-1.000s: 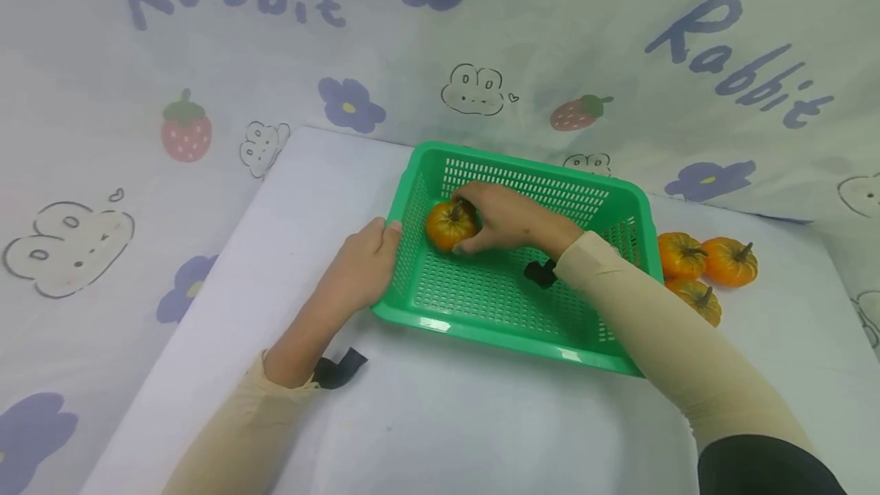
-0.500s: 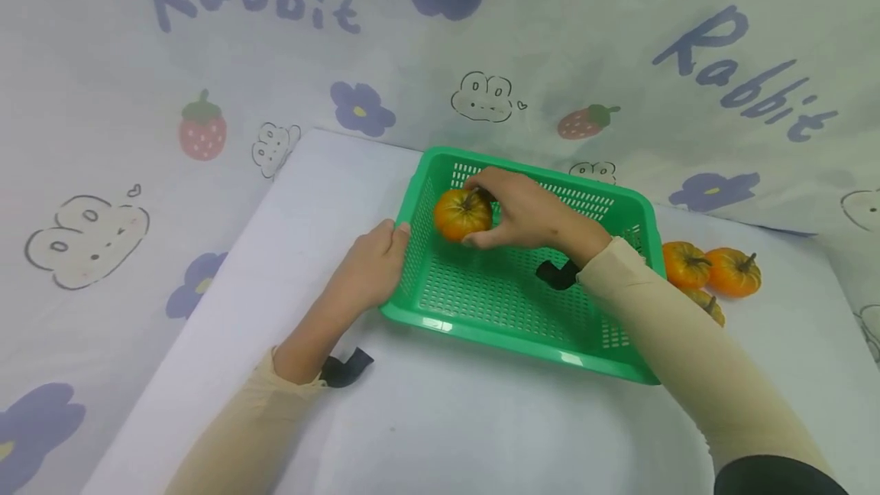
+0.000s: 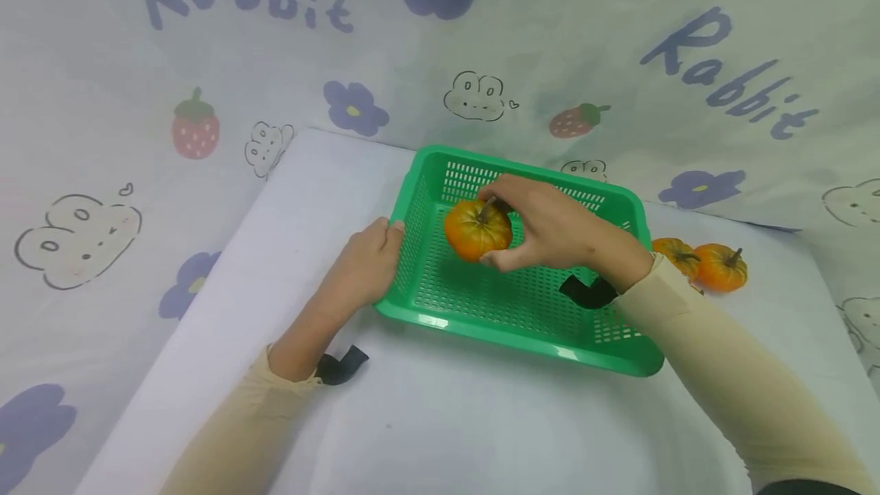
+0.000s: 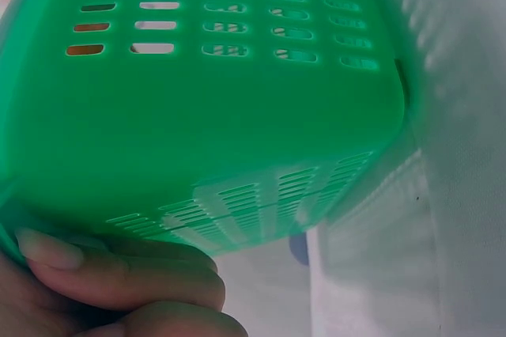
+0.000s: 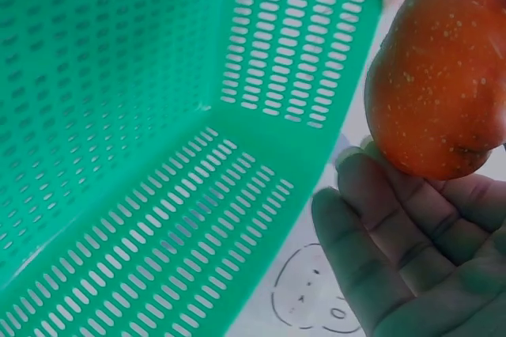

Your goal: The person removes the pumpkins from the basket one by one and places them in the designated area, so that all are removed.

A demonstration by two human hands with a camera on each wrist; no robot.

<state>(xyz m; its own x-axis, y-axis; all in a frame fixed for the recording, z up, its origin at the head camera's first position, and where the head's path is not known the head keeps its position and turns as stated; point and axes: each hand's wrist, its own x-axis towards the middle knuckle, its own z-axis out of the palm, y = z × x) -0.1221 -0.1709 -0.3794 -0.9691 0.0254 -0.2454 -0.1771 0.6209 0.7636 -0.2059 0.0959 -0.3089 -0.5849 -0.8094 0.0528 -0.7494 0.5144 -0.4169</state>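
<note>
My right hand (image 3: 546, 224) grips a small orange pumpkin (image 3: 477, 230) with a short stem, thumb on its near side and fingers on its far side. In the head view the pumpkin overlaps the inside of a green slotted plastic basket (image 3: 522, 354); the right wrist view has the pumpkin (image 5: 439, 76) up near the rim level, over the fingers. At the basket's left end my left hand (image 3: 364, 262) grips the rim. From the left wrist, curled fingers (image 4: 118, 274) show under the rim, against the outer wall (image 4: 198, 115).
Right of the basket, orange pumpkins (image 3: 722, 267) lie on the white table (image 3: 481, 434), partly hidden by the right sleeve. A cloth backdrop (image 3: 275, 67) printed with rabbits, flowers and strawberries rises behind the table. Dark straps (image 3: 342, 365) hang at the wrists.
My right hand has lifted the pumpkin from the basket's floor and drawn it up and a little to the right. The left hand stays on the rim.
</note>
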